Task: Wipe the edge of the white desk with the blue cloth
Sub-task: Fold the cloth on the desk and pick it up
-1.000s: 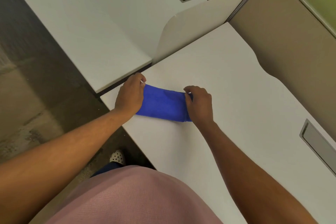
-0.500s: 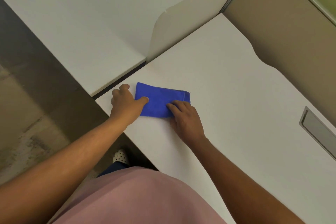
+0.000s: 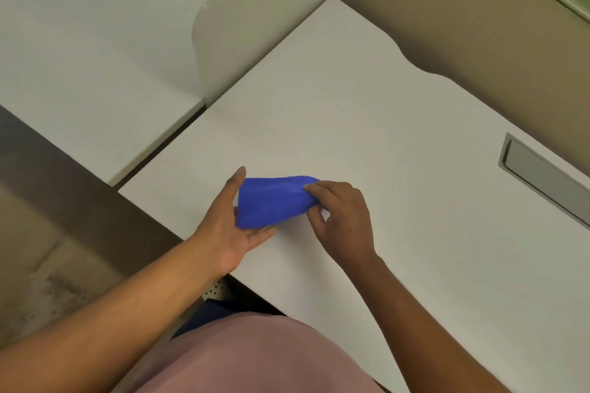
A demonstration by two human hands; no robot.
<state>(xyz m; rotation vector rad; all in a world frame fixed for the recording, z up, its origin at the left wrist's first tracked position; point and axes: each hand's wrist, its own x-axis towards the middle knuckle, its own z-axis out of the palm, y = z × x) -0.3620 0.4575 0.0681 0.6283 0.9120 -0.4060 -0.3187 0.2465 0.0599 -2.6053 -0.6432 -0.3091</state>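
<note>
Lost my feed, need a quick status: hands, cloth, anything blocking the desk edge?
Right hand pinching blue cloth, lifted off white desk. Left hand open, cupping cloth's other end. Wiping not started. Desk edge unobstructed.

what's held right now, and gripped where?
The blue cloth, folded. Right hand pinches its right end between fingertips; left hand, open, cups its left end. It looks lifted above the white desk.

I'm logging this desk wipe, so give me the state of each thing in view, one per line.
Cloth: folded, lifted off the desk, held between both hands.
Left hand: open, palm cupped under the cloth's left end.
Right hand: fingers pinching the cloth's right end.
Desk: bare, no visible dirt.
Cable slot: set in the desk's right side; whether its lid is shut cannot be told.
</note>
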